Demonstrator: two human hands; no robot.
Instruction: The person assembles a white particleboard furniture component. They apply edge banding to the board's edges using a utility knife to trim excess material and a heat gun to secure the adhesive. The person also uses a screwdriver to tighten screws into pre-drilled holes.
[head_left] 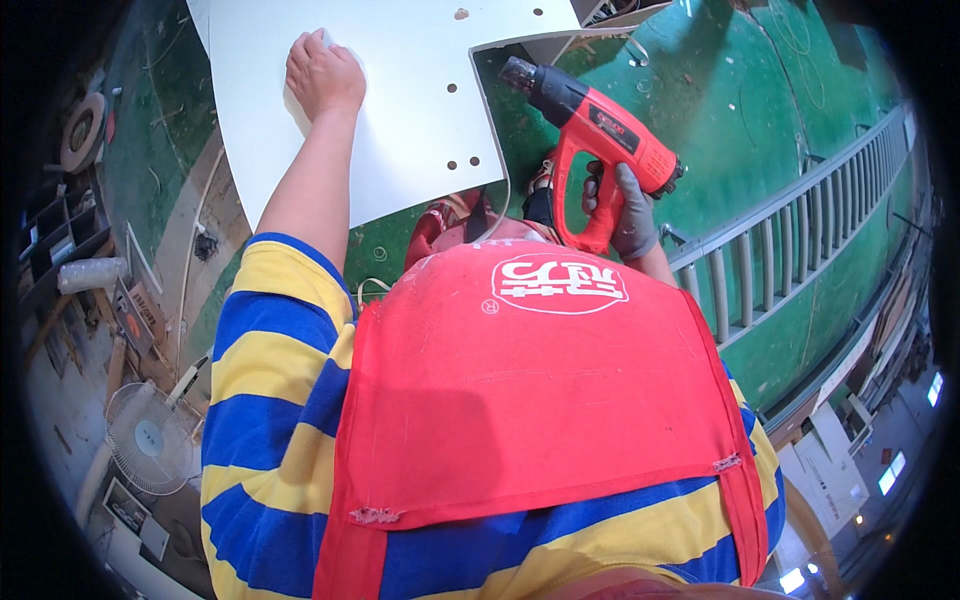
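Observation:
My right hand point(634, 212), in a grey glove, is wrapped round the handle of a red and black heat gun point(612, 137). The gun's dark nozzle points up and left, beside the cut-out edge of a white board point(405, 135). Bare and with its fingers bunched, my left hand point(327, 75) presses on the board's upper left part. Whatever lies under those fingers, if anything, is hidden. Several small dark round holes run along the board's right side.
A metal ladder point(800, 225) lies on the green floor point(740, 120) to the right. At the left are a fan point(150, 437), a roll of tape or banding point(83, 132) and a dark divided rack point(62, 235). Board offcuts point(822, 470) are at the lower right.

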